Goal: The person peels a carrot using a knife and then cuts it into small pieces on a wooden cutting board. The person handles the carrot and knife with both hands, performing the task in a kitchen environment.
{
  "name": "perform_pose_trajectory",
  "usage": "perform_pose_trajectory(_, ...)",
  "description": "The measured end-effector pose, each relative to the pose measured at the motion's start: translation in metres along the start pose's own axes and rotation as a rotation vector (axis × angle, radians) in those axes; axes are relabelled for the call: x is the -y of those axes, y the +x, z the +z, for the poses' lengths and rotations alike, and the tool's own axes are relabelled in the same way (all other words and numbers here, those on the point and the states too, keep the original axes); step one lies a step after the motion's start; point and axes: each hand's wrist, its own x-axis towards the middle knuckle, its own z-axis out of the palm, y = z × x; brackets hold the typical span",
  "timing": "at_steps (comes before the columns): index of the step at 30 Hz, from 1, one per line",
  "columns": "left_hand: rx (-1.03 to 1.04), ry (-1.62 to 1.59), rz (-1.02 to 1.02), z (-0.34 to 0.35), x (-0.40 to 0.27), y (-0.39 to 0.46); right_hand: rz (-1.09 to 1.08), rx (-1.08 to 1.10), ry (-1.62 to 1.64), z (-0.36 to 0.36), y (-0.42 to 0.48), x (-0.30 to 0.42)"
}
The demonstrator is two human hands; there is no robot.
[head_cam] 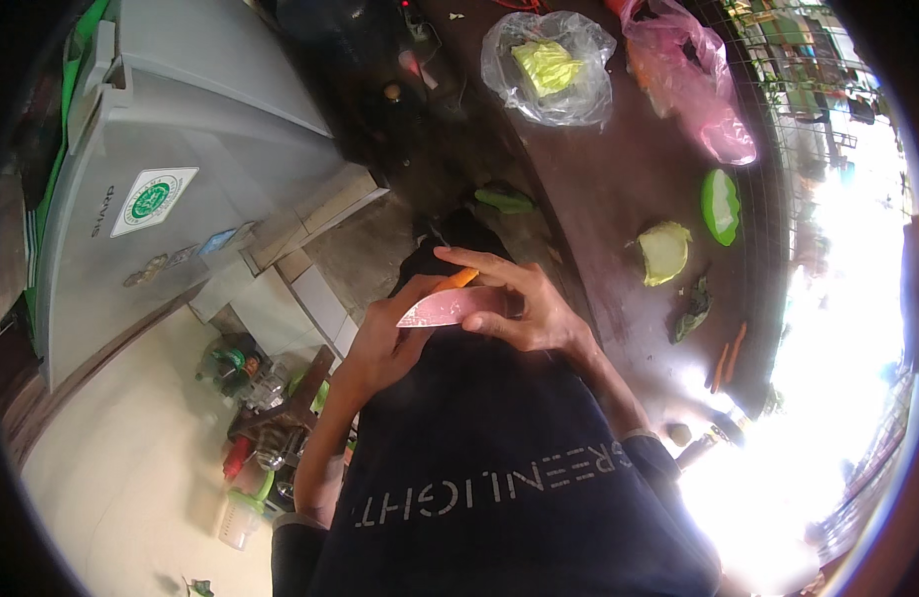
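Note:
A carrot (457,280) is gripped in my left hand (389,328), its orange end showing between the fingers. My right hand (530,302) holds a knife (448,307) with a broad, curved blade that looks pinkish in this light. The blade lies in front of the carrot, its tip pointing left over my left hand. Whether the edge touches the carrot cannot be made out. My right index finger stretches out past the carrot. Both hands are together in front of my dark shirt, and most of the carrot and the knife's handle are hidden by my fingers.
To the right runs a brown table (579,194) with cabbage (545,67) on a clear plastic bag, a pink plastic bag (698,89), a green vegetable piece (720,207), a pale cabbage piece (664,254) and orange peel strips (728,358). At left stands a grey refrigerator (206,134).

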Motion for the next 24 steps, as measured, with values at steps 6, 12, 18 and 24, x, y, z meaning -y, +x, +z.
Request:
perform_pose_trajectory(6, 0.024, 0.017, -0.057, -0.002, -0.012, 0.004, 0.117, 0.027, 0.137, -0.007, -0.002, 0.008)
perform_pose_trajectory(12, 0.073, 0.048, -0.061, -0.001, -0.016, 0.017, -0.025, -0.078, 0.263, -0.006, -0.006, 0.002)
perform_pose_trajectory(18, 0.073, 0.100, 0.088, 0.007, -0.015, 0.037, 0.029, -0.154, 0.215, -0.023, -0.013, 0.007)
perform_pose_trajectory(24, 0.169, -0.075, 0.052, 0.030, -0.032, 0.079, 0.048, -0.100, 0.815, -0.056, -0.015, 0.000)
